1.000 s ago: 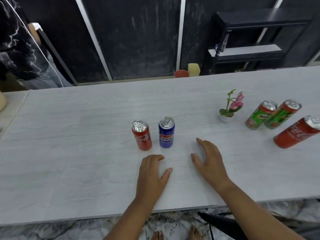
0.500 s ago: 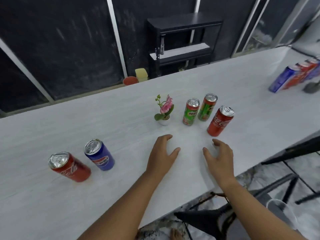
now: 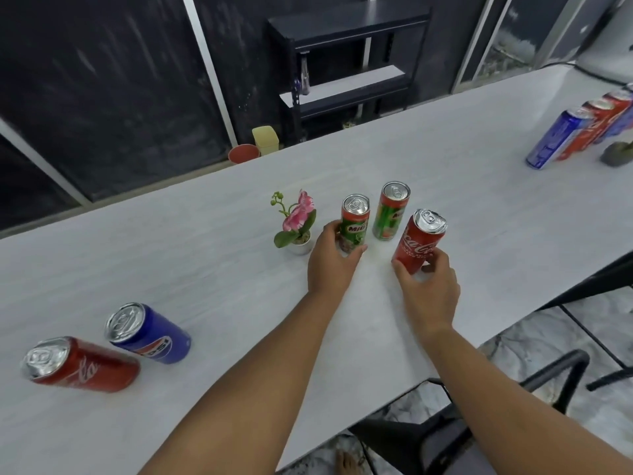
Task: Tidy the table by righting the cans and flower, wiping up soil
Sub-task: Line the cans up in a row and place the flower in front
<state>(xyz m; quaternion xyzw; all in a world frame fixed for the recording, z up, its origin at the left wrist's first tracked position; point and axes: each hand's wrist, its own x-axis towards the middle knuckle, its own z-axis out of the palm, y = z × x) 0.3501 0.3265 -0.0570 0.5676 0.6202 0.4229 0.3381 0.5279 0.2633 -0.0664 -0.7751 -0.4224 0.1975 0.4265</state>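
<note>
My left hand [image 3: 330, 260] grips the base of a green Milo can [image 3: 354, 222] standing on the white table [image 3: 205, 255]. My right hand [image 3: 426, 286] holds the bottom of a red Coca-Cola can [image 3: 419, 240]. A second green Milo can [image 3: 390, 210] stands just behind and between them. A small pink potted flower [image 3: 295, 226] stands upright to the left of my left hand. A blue Pepsi can [image 3: 147, 332] and a second red Coca-Cola can [image 3: 78, 363] stand at the near left. No soil is visible.
A row of blue and red cans [image 3: 579, 132] stands at the table's far right beside a dark object [image 3: 618, 154]. A black chair [image 3: 479, 423] sits under the near edge. Behind the table are a black shelf [image 3: 349, 66], a red cup [image 3: 243, 154] and a yellow container [image 3: 265, 140].
My view swung from the left pair of cans to the right group. Both hands moved forward off the table surface; the left took the Milo can, the right the Coca-Cola can.
</note>
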